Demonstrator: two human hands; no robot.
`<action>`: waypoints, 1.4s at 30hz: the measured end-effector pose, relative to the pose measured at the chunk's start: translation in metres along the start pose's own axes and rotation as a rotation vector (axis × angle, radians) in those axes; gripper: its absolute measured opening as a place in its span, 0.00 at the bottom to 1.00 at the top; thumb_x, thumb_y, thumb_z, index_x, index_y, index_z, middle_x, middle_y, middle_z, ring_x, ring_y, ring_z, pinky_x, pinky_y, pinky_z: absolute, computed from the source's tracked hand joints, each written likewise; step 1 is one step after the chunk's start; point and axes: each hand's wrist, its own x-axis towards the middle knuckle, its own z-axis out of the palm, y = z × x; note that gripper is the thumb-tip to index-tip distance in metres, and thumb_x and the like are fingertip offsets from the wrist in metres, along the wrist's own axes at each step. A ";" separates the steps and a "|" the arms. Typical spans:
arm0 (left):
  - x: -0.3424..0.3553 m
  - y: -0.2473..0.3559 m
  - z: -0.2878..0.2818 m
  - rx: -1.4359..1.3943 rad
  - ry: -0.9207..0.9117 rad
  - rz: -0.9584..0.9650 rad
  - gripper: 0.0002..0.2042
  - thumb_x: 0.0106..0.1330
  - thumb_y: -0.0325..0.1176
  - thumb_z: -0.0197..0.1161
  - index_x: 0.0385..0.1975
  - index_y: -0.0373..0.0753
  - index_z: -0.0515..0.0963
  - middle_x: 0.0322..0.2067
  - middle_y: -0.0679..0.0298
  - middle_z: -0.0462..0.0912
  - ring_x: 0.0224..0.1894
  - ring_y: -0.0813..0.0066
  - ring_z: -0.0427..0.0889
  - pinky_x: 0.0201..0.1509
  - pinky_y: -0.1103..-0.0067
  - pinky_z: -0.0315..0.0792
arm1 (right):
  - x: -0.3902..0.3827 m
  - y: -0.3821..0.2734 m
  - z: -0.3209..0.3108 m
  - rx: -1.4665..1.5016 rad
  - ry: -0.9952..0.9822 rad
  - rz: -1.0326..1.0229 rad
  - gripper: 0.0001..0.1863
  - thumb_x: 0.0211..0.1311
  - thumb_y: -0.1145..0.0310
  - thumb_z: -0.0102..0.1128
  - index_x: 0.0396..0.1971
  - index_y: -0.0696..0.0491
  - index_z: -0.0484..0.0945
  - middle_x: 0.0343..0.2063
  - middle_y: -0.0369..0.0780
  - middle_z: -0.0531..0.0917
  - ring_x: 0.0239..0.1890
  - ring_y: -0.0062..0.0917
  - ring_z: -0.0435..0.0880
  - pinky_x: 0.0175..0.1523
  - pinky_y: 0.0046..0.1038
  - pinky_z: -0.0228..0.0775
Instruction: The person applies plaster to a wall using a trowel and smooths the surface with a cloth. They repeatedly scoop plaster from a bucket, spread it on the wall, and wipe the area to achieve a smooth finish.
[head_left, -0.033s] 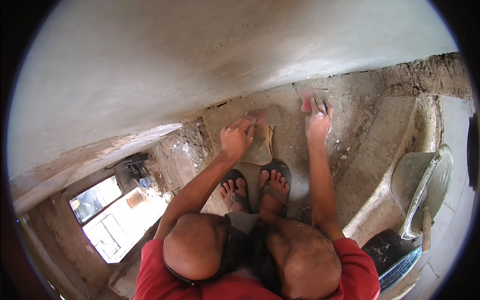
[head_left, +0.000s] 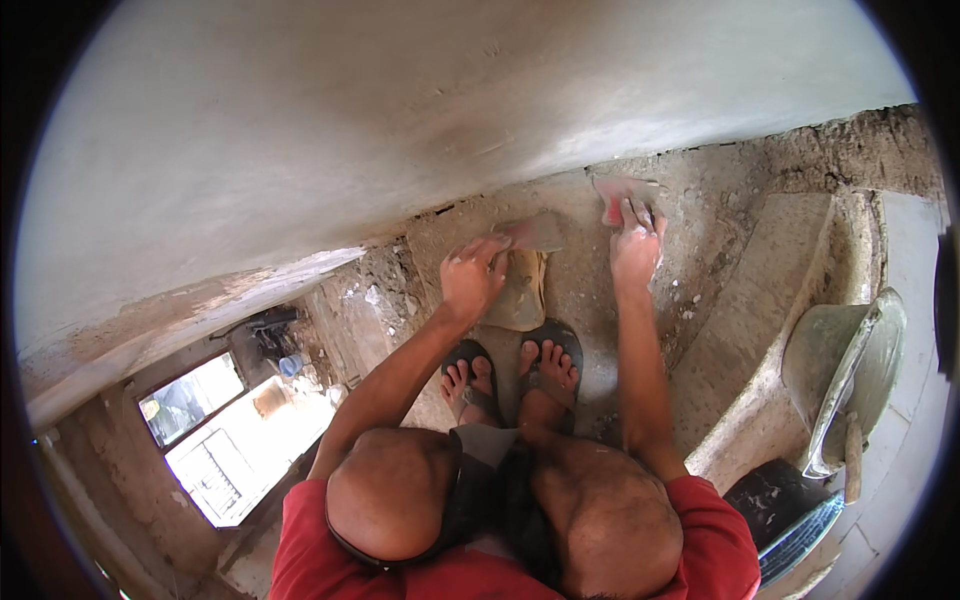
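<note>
At the foot of the grey wall (head_left: pixel 400 130), two tools are held low over the dirt floor (head_left: pixel 720 260). The left hand (head_left: pixel 472 275) is closed on a flat grey trowel (head_left: pixel 532 232), just above a muddy board (head_left: pixel 520 295). The right hand (head_left: pixel 637 245) is laid on a red-handled float (head_left: pixel 618 198) – its fingers are bent around the grip. Nothing is seen to have moved since the picture before, so the tools are kept close to the wall. A metal pan (head_left: pixel 850 370) is tipped well off to the right.
</note>
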 end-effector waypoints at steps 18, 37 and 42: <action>-0.002 -0.001 -0.011 -0.017 0.060 -0.068 0.08 0.64 0.30 0.72 0.42 0.44 0.88 0.45 0.64 0.93 0.46 0.58 0.92 0.51 0.66 0.84 | -0.013 -0.038 0.009 -0.025 0.353 0.008 0.21 0.57 0.75 0.67 0.52 0.45 0.91 0.53 0.35 0.89 0.52 0.39 0.84 0.52 0.40 0.82; -0.003 -0.005 -0.024 -0.006 0.065 -0.063 0.07 0.64 0.30 0.71 0.42 0.43 0.88 0.45 0.61 0.92 0.46 0.55 0.91 0.50 0.64 0.84 | 0.008 -0.041 0.005 -0.002 0.015 0.008 0.22 0.53 0.75 0.66 0.51 0.48 0.92 0.56 0.35 0.90 0.57 0.41 0.80 0.61 0.41 0.74; -0.005 -0.004 -0.033 0.024 0.051 -0.091 0.08 0.64 0.31 0.72 0.43 0.44 0.88 0.44 0.61 0.92 0.45 0.55 0.91 0.49 0.64 0.84 | 0.015 -0.043 -0.020 -0.007 0.082 -0.052 0.23 0.53 0.76 0.67 0.52 0.52 0.90 0.55 0.39 0.91 0.60 0.41 0.78 0.60 0.40 0.73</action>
